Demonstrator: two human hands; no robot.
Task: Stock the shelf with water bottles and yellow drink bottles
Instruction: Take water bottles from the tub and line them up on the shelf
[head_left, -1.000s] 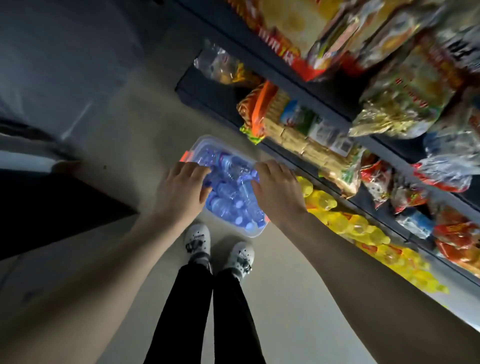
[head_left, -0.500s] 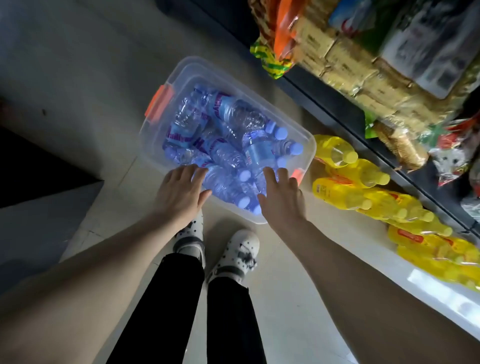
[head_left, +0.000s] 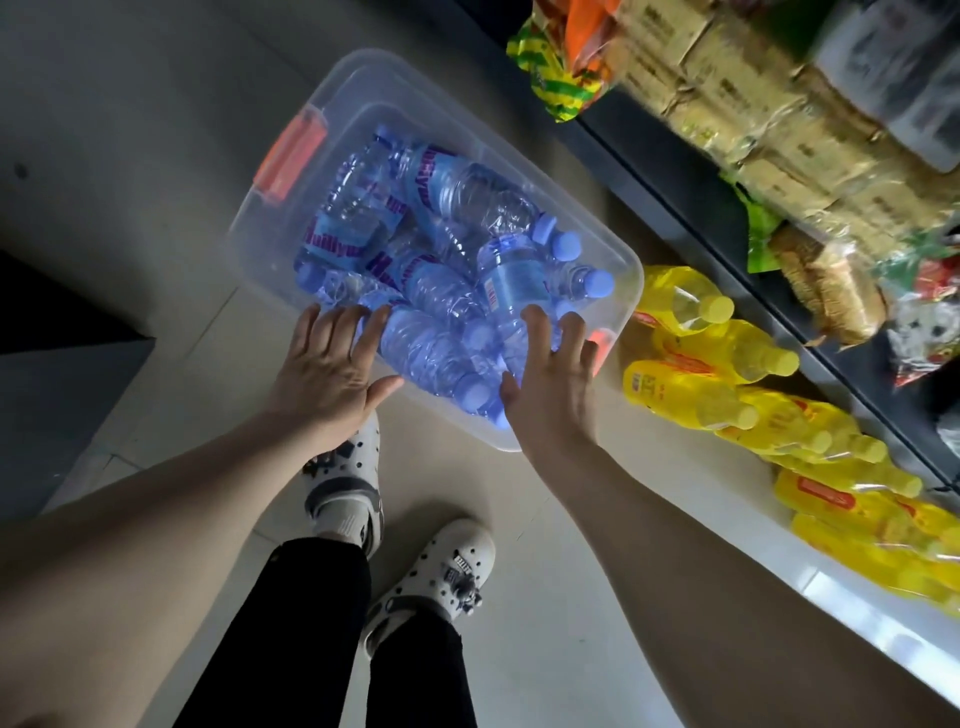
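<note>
Both hands, left hand (head_left: 332, 371) and right hand (head_left: 553, 384), hover with fingers spread and empty; the water bottles (head_left: 441, 291) lie just beyond, toward upper frame, long axes running diagonally.

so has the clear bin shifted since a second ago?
No. The clear bin still has its corner beside the end yellow drink bottle, and its near edge still lies by the white shoe.

Clear glossy plastic tub (head_left: 621, 260) (bottles (head_left: 483, 197) too).
</note>
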